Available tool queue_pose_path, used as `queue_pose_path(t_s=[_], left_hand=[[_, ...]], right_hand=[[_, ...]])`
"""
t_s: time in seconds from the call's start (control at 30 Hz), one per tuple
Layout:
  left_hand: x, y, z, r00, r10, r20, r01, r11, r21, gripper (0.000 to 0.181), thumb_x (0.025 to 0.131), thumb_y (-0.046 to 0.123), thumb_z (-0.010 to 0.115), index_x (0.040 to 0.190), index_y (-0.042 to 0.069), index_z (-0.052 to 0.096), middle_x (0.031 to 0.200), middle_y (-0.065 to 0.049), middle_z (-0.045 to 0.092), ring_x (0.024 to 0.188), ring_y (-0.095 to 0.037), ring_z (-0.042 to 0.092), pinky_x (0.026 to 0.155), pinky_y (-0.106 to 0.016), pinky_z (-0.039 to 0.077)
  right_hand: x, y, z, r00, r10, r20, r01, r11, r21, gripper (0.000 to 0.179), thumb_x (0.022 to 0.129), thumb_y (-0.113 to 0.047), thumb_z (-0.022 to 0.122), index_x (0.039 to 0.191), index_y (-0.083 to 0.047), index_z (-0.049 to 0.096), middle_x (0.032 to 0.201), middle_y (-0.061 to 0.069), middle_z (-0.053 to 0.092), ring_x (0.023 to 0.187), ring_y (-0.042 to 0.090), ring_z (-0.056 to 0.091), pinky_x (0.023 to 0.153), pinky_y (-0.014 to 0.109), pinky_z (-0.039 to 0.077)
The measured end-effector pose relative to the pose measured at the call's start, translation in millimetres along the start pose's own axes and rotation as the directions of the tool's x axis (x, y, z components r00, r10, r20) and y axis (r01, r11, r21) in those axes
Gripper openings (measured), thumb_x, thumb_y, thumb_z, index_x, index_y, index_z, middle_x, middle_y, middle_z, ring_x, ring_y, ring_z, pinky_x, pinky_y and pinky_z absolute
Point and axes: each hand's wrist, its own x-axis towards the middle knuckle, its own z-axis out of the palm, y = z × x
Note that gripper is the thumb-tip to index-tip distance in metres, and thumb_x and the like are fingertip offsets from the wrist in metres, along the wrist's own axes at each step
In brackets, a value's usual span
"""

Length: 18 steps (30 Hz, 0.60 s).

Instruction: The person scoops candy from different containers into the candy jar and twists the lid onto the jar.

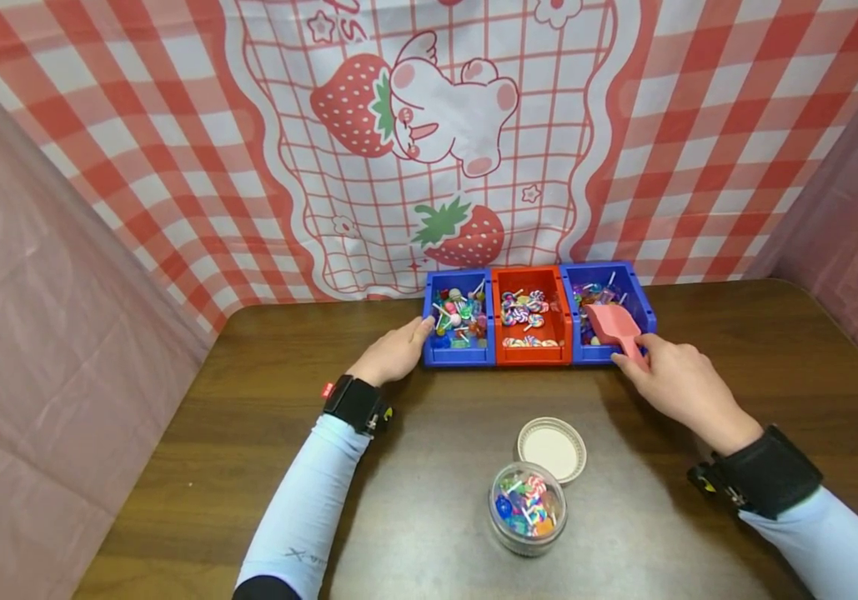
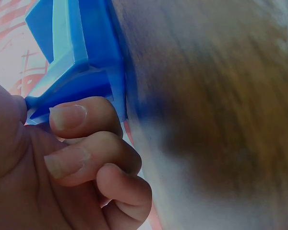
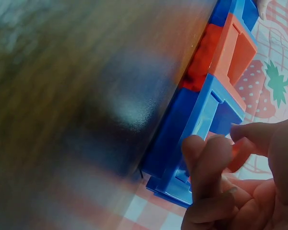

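Observation:
My right hand [image 1: 687, 387] grips the handle of a pink scoop [image 1: 612, 323], whose blade dips into the candy in the right blue bin [image 1: 646, 310]. In the right wrist view only a bit of the scoop [image 3: 241, 155] shows between thumb and fingers. At the other end of the row, my left hand [image 1: 393, 352] holds the outer side of the left blue bin [image 1: 460, 357]. The left wrist view has its fingers [image 2: 93, 115] curled against the wall of that bin [image 2: 93, 43]. Between the two sits a red bin [image 1: 534, 356] with striped lollipops.
Nearer on the wooden table [image 1: 248, 467] stands a clear jar [image 1: 526, 542] with mixed candy in it. Its round, pale lid [image 1: 551, 451] lies just behind it. A checked strawberry cloth [image 1: 429, 200] hangs right behind the bins.

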Motion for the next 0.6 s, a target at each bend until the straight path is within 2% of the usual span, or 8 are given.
queue_pose_path(t_s=[0.17,0.3,0.6], left_hand=[[-0.9,1.2,-1.4,1.0,0.004,-0.002,-0.004,1.0,0.001,0.064,0.107,0.053,0.018,0.157,0.015,0.031,0.156,-0.006,0.039,0.141,-0.028,0.038,0.114,-0.046,0.028],[-0.5,0.8,-2.0,1.0,0.009,-0.005,-0.009,1.0,0.005,0.064,0.107,0.053,0.019,0.156,0.014,0.032,0.155,-0.007,0.041,0.14,-0.029,0.039,0.113,-0.046,0.029],[-2.2,2.1,-4.2,1.0,-0.003,-0.012,0.003,0.999,0.034,0.065,0.107,0.053,0.02,0.155,0.012,0.035,0.153,-0.009,0.042,0.139,-0.031,0.041,0.112,-0.048,0.031]], right_hand=[[0.9,-0.6,-2.3,0.995,0.042,0.092,-0.043,0.999,0.01,0.057,0.093,-0.03,0.068,0.124,0.015,0.051,0.067,0.008,0.049,0.055,0.021,0.047,0.047,0.033,0.035],[0.6,-2.6,-5.2,0.986,0.088,0.141,-0.087,0.996,-0.014,0.066,0.092,-0.037,0.069,0.129,0.013,0.048,0.069,0.009,0.049,0.057,0.023,0.048,0.047,0.033,0.036],[-2.2,-4.1,-12.5,0.984,0.115,0.139,-0.102,0.99,-0.096,0.07,0.09,-0.045,0.068,0.13,0.01,0.05,0.072,0.011,0.052,0.06,0.027,0.05,0.046,0.038,0.037]])
